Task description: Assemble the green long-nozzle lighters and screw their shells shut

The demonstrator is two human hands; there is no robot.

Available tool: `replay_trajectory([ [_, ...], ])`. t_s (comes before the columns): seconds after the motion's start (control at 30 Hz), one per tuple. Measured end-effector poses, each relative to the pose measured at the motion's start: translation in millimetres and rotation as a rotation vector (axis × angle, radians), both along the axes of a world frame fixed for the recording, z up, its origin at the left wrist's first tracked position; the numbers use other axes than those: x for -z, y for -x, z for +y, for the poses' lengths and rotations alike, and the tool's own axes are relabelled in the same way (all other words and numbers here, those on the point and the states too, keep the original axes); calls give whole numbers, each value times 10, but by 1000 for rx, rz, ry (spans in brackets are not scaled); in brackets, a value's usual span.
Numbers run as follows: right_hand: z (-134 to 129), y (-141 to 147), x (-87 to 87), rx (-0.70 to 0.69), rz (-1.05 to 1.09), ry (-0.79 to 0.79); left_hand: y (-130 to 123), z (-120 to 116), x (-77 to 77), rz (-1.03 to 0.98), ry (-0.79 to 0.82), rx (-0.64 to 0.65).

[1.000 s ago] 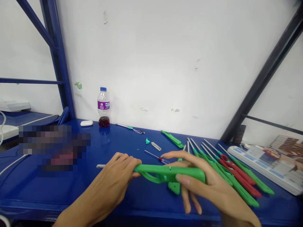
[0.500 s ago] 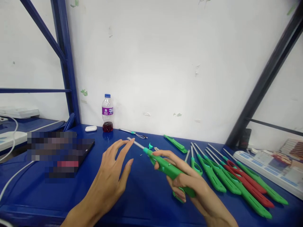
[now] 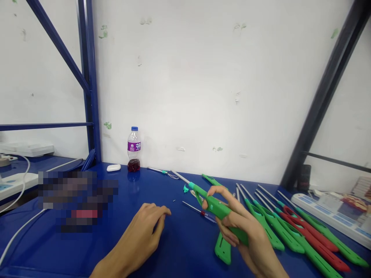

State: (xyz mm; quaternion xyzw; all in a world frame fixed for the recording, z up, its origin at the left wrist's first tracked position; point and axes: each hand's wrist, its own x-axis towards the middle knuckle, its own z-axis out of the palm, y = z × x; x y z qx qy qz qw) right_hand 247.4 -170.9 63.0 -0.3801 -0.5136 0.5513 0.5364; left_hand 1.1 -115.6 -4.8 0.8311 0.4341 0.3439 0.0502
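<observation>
Green lighter gripped by right hand, metal rod projecting toward ten o'clock, left hand at nine o'clock, thumb narrowly parted.

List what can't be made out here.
Head view: dark items at left, pixelated.
Head view: rear of the held green lighter, partly behind the right hand.
Head view: fine print on the bottle, too small.
Head view: end of the white strip at right, cut off by edge.
</observation>
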Motion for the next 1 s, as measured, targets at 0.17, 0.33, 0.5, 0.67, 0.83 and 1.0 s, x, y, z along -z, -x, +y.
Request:
replay_trajectory([
  [0.17,-59,5,-37,31,-15,-1,11,47,51,11,40,11],
  [0.33,-134,22,-76,38,-14,-4,14,62,80,6,50,23],
  [0.5,-151,50,-96,74,-9,-13,15,50,68,32,78,36],
  [0.67,-93,26,-78,72,-24,19,15,20,66,35,98,35],
  [0.83,-54,12,-36,85,12,-15,3,6,63,59,88,49],
  [1.0,-32,28,-14,83,-76,-70,12,27,87,62,64,57],
])
